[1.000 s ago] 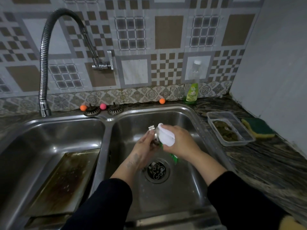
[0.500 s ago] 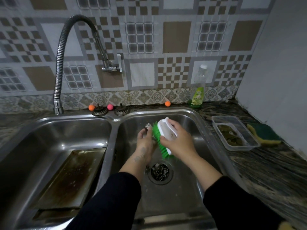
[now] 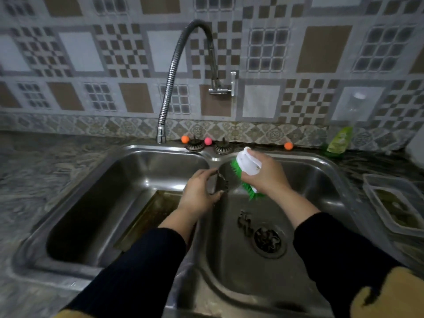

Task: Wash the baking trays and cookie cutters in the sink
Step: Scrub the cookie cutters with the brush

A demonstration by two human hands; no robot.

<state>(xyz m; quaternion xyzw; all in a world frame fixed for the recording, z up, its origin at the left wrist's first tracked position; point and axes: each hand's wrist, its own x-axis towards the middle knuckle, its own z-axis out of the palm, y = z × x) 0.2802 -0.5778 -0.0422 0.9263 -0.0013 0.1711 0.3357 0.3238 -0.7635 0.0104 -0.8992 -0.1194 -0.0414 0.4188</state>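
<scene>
My left hand (image 3: 198, 192) grips a small metal cookie cutter (image 3: 219, 182) over the divider between the two sink basins. My right hand (image 3: 266, 174) holds a white scrub brush (image 3: 248, 167) with green bristles, just right of the cutter and slightly apart from it. A dirty baking tray (image 3: 151, 216) leans in the left basin (image 3: 128, 177), partly hidden by my left arm. Another cookie cutter (image 3: 244, 222) lies on the floor of the right basin (image 3: 309, 180) beside the drain (image 3: 269, 242), where more cutter shapes seem to lie.
A flexible tap (image 3: 176, 76) arches over the left basin's back rim. Two sink plugs (image 3: 195, 145) and small coloured balls (image 3: 208, 141) sit behind the divider. A green soap bottle (image 3: 339, 141) stands at the back right. A clear plastic container (image 3: 394, 203) sits on the right counter.
Both hands have shifted left and up towards the divider, and the brush has come off the cutter. The camera has swung to the left.
</scene>
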